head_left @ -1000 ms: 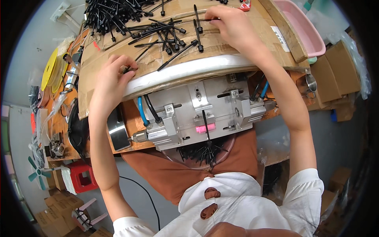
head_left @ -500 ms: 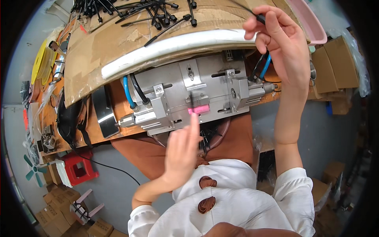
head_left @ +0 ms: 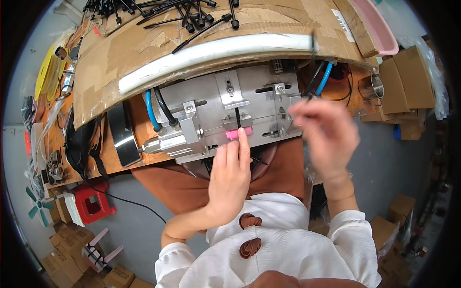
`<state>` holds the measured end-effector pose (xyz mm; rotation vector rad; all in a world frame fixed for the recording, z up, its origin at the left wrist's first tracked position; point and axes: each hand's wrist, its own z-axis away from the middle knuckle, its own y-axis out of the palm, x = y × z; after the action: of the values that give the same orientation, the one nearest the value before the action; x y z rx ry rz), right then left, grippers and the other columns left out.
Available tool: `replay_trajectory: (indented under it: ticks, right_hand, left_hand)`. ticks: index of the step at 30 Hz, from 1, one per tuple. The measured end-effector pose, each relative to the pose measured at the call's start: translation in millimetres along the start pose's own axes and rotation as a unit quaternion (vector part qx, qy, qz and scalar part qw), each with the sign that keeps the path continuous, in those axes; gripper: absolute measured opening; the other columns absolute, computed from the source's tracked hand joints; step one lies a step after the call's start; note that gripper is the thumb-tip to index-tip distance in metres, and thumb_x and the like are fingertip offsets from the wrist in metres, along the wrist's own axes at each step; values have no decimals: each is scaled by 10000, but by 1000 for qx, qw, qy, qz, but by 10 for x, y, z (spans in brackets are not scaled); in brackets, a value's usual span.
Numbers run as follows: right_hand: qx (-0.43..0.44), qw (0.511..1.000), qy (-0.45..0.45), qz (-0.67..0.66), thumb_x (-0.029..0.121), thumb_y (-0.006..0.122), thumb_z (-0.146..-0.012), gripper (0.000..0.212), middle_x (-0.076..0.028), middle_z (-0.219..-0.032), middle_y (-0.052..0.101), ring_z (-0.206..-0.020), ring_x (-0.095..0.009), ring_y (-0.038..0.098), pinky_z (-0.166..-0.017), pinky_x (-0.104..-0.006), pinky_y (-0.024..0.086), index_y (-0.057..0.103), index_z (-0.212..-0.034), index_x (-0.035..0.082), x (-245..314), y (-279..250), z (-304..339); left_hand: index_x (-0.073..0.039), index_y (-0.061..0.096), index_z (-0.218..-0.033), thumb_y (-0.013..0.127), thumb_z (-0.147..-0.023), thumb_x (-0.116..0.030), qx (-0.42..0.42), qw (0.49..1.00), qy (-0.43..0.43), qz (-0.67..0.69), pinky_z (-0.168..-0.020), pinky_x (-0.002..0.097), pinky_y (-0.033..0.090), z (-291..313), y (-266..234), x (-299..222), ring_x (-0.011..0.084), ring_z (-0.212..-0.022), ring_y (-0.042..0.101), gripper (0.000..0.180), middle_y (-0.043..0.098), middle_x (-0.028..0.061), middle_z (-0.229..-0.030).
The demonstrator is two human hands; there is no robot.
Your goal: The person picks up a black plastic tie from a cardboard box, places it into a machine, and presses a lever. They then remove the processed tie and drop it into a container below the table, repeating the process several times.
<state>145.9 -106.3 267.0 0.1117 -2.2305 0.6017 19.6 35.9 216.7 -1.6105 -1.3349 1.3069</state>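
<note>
My left hand point(head_left: 228, 180) has its index finger stretched out. Its tip touches the lower end of a thin black rod point(head_left: 238, 116), at a pink block point(head_left: 232, 134) in the middle of a grey metal fixture point(head_left: 206, 93). No object is gripped in that hand. My right hand point(head_left: 331, 137), smeared by motion, is over the fixture's right end with fingers drawn together. A blurred black knobbed rod point(head_left: 313, 53) points up from its fingers. More black rods with knobbed ends point(head_left: 199, 17) lie on the cardboard beyond the fixture.
Cardboard point(head_left: 283, 24) with a white padded edge point(head_left: 216, 50) overhangs the fixture's back. Blue air hoses point(head_left: 151, 111) run at both sides. A phone point(head_left: 123, 137) lies to the left. A metal cup point(head_left: 377, 86) and pink tub point(head_left: 377, 26) stand at right. Dark pieces sit in my lap.
My right hand has come down from above the cardboard to the fixture's right end, bringing the black rod. My left hand has shifted slightly right, its fingertip now at the pink block.
</note>
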Motion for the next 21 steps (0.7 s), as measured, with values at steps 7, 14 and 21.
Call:
replay_trajectory:
  ticks: [7, 14, 21]
  right_hand:
    - [155, 980, -21, 120, -73, 716, -680, 618, -90, -704, 627, -569, -194, 607, -514, -293, 479, 528, -1269, -63, -76, 500, 751]
    - [145, 982, -28, 117, -13, 731, -703, 634, -65, -619, 565, -520, -173, 560, -469, -294, 434, 520, -1300, -17, -181, 638, 695]
    - [224, 953, -98, 176, 87, 698, -763, 490, -35, -690, 601, -608, -173, 600, -494, -306, 472, 565, -1228, 14, 46, 344, 260]
  left_hand:
    - [-15, 604, -1058, 599, -836, -42, -231, 954, 124, -148, -756, 376, 433, -1739, -566, 683, 331, -884, 528, 224, 569, 151, -911]
    - [6, 591, -967, 608, -858, -93, -38, 987, 142, 69, -728, 377, 430, -1885, -698, 855, 336, -804, 535, 148, 561, 167, -846]
    - [18, 576, -900, 652, -847, -149, -81, 993, 72, 50, -721, 397, 451, -1449, -818, 549, 337, -829, 564, 191, 539, 171, -804]
